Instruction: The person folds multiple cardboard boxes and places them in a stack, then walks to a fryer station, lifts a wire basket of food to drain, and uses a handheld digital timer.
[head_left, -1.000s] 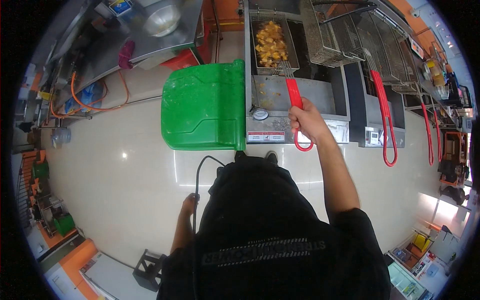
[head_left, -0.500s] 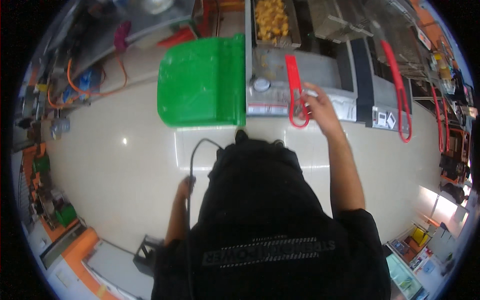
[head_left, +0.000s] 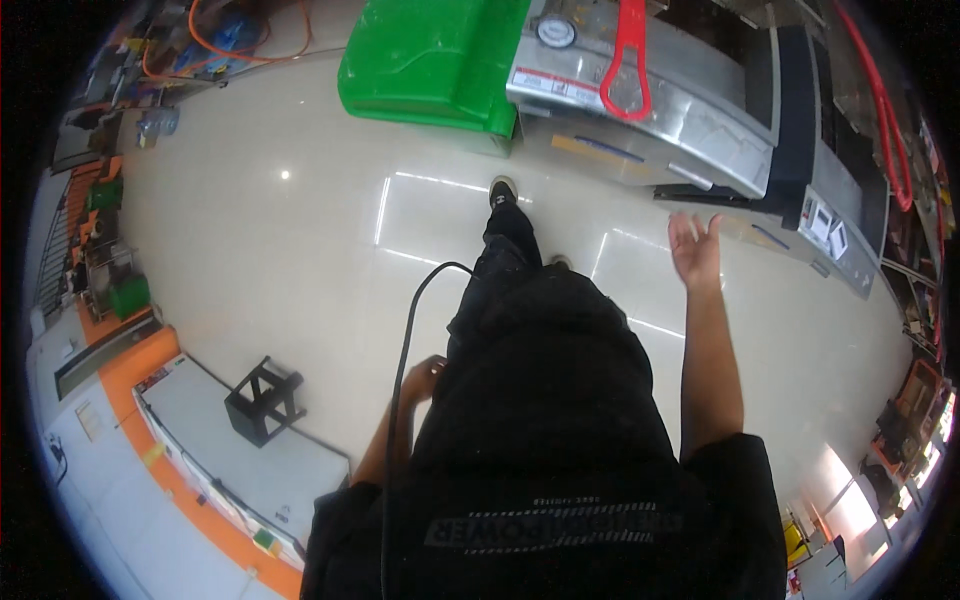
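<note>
My right hand (head_left: 695,248) is held out, palm up and empty, with its fingers apart. It is in front of the steel fryer unit (head_left: 690,130), touching nothing that I can see. A red looped basket handle (head_left: 628,88) hangs over the unit's front panel, up and left of that hand. My left hand (head_left: 425,380) hangs beside my left thigh with its fingers curled in. Nothing shows in it, though its inner side is partly hidden. A black cable (head_left: 408,335) runs past that hand, apparently apart from its fingers.
A green lidded bin (head_left: 430,60) stands left of the steel unit. Another red handle (head_left: 885,120) is at the far right. A round dial (head_left: 556,32) sits on the unit. Behind me to the left, a black stool (head_left: 265,400) rests on a white chest (head_left: 200,400). The tiled floor (head_left: 270,240) is glossy.
My right hand has let go of the red basket handle and drawn back, fingers spread. My view has turned and moved back from the unit; my left hand is closer to my thigh.
</note>
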